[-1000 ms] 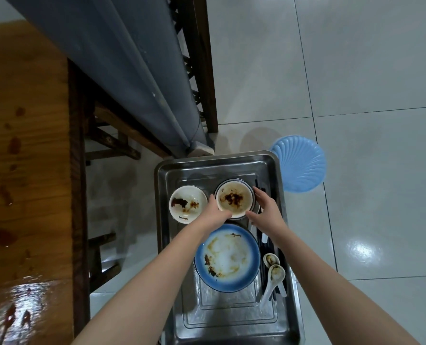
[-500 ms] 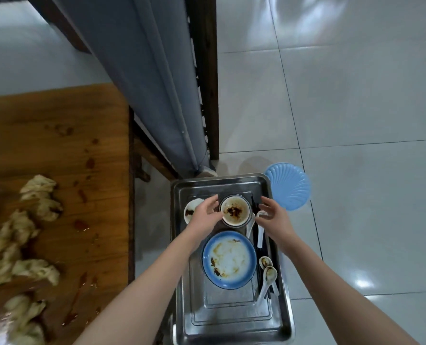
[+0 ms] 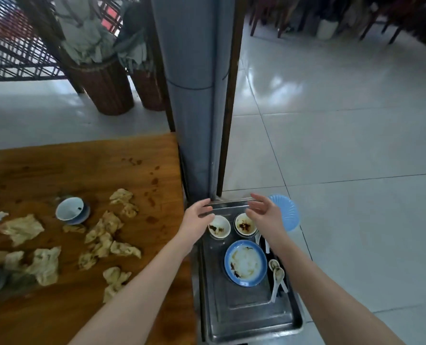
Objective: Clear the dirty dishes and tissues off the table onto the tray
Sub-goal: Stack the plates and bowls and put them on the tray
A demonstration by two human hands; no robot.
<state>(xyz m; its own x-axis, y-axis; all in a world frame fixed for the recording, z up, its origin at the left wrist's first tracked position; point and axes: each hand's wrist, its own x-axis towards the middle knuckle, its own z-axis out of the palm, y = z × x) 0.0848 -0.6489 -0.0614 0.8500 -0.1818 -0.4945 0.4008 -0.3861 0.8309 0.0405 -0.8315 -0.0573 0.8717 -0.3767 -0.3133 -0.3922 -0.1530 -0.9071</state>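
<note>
Leftmost, the wooden table (image 3: 82, 165) carries many stained, crumpled tissues (image 3: 102, 235) scattered across it, and among them a white-and-blue cup (image 3: 70, 209) lies tipped on its saucer (image 3: 82, 217); all of these are well apart from either hand. Next, past the table's right edge, the left hand (image 3: 197, 217) hovers with its fingers (image 3: 205, 206) loosely spread and only slightly curved, holding nothing and touching nothing. Its fingertips are over the far left corner of the metal tray (image 3: 244, 314), which sits just beside the table. Directly by that hand, at the tray's far end, stands the left bowl (image 3: 219, 228), smeared with brown sauce, and the right bowl (image 3: 244, 224) stands just beside it, equally dirty. Nearer the camera a blue-rimmed plate (image 3: 245, 262) with sauce streaks lies flat on the tray, and two white spoons (image 3: 277, 276) lie along its right side. Above the right bowl and the tray's far rim, the right hand (image 3: 266, 215) is likewise open, palm turned toward the other hand, fingers (image 3: 256, 199) relaxed and empty. Behind it, on the tiled floor, a pale blue stool (image 3: 289, 212) stands just beside the tray's far right corner. A grey curtain (image 3: 194, 95) hangs beyond the tray's far end.
</note>
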